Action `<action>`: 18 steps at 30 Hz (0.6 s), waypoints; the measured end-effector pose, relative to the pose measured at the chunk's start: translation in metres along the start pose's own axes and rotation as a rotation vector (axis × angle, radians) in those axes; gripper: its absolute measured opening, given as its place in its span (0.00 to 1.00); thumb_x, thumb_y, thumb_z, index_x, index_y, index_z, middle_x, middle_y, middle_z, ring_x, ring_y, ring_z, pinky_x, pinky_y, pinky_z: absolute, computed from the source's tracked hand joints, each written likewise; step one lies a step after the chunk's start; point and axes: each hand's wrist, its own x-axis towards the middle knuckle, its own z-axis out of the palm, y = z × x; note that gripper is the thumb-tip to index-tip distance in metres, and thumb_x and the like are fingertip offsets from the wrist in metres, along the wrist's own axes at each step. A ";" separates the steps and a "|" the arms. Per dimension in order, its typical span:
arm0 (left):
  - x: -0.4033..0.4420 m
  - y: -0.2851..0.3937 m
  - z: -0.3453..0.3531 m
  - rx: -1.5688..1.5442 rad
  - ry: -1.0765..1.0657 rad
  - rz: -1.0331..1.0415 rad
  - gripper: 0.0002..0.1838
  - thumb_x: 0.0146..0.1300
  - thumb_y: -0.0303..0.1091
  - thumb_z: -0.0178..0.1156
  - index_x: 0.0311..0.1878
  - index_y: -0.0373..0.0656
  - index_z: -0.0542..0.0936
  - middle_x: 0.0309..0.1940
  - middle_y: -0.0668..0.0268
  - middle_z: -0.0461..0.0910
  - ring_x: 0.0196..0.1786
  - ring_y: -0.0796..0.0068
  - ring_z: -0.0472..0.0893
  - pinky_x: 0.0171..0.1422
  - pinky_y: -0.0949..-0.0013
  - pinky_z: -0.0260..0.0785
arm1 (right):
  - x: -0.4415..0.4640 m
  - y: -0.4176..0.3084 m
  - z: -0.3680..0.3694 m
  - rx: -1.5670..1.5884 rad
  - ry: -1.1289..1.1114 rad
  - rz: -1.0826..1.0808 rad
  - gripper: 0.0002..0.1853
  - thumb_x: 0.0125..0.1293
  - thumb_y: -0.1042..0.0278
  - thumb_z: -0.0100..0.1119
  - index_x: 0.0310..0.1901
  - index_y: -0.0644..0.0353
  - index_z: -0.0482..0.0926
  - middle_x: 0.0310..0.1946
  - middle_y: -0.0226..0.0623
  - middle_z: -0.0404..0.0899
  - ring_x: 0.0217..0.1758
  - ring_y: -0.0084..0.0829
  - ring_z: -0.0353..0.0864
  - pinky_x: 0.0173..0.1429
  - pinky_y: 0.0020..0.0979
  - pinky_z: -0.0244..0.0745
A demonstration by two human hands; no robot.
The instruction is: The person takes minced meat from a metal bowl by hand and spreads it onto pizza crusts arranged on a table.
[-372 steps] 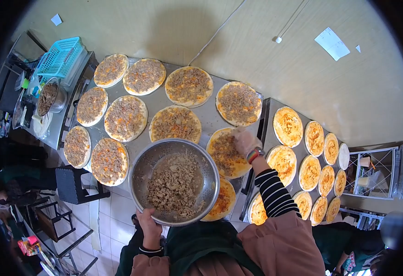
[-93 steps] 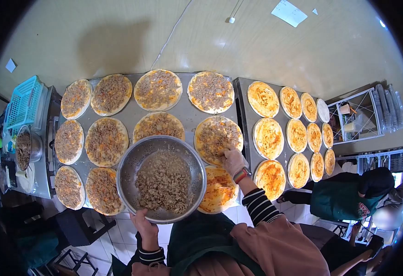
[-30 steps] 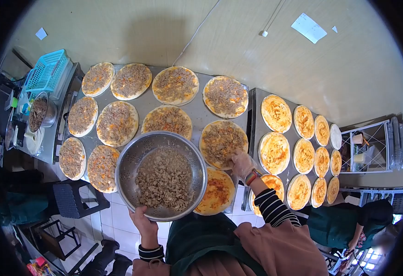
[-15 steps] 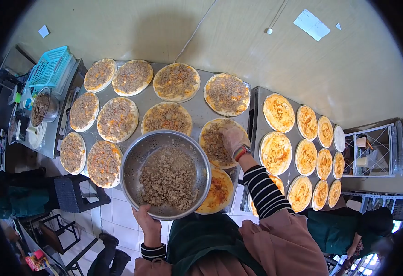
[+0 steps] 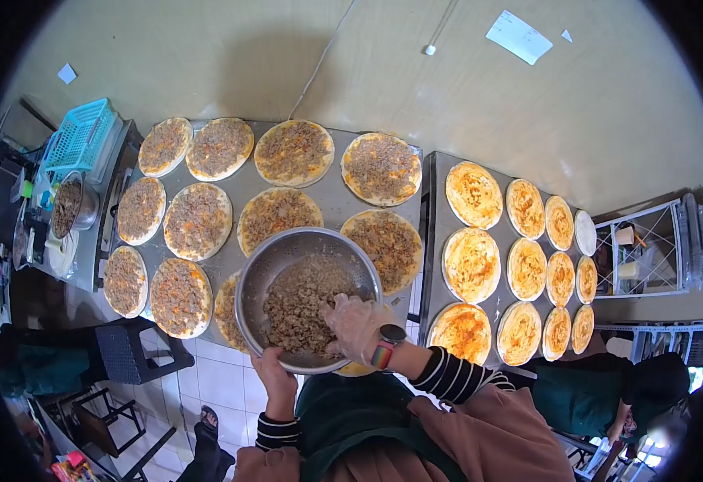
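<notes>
My left hand (image 5: pixel 277 379) grips the near rim of a metal colander (image 5: pixel 251 281), thumb over the edge. Cooked ground meat (image 5: pixel 295 317) fills its bottom. In a clear plastic glove, my right hand (image 5: pixel 351 329) reaches into the colander, its curled fingers partly buried in the meat. The colander hangs over the front of a metal table. Just beyond its right side lies a meat-covered dough round (image 5: pixel 384 249). Under the colander's left edge another topped round (image 5: pixel 229 313) is partly hidden, and a sliver of one more shows beneath my right wrist.
Several meat-topped rounds cover the left metal table (image 5: pixel 287 132). Sauce-spread rounds (image 5: pixel 472 261) lie on the right table (image 5: pixel 506 297). At far left stand a pot of meat (image 5: pixel 69 205) and a turquoise basket (image 5: pixel 78 140). A dark stool (image 5: pixel 138 353) and other people are nearby.
My right hand has moved from the topped round on the table back into the colander's meat. The colander has shifted slightly right in view, and more meat-topped dough shows at its left edge.
</notes>
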 end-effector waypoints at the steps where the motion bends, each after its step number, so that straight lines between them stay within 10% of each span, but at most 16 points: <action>1: 0.000 -0.003 0.002 0.008 0.027 -0.032 0.27 0.46 0.22 0.47 0.55 0.41 0.64 0.43 0.60 0.69 0.44 0.66 0.73 0.50 0.63 0.70 | 0.000 -0.001 0.001 0.075 -0.087 0.023 0.15 0.53 0.62 0.59 0.42 0.57 0.76 0.37 0.43 0.74 0.42 0.42 0.77 0.45 0.37 0.74; 18: -0.005 -0.002 0.017 0.008 -0.156 -0.016 0.31 0.44 0.18 0.45 0.58 0.39 0.63 0.47 0.60 0.70 0.48 0.67 0.72 0.54 0.67 0.67 | -0.004 0.018 -0.012 0.157 -0.002 0.006 0.13 0.48 0.75 0.54 0.39 0.57 0.77 0.34 0.42 0.77 0.42 0.41 0.78 0.44 0.39 0.74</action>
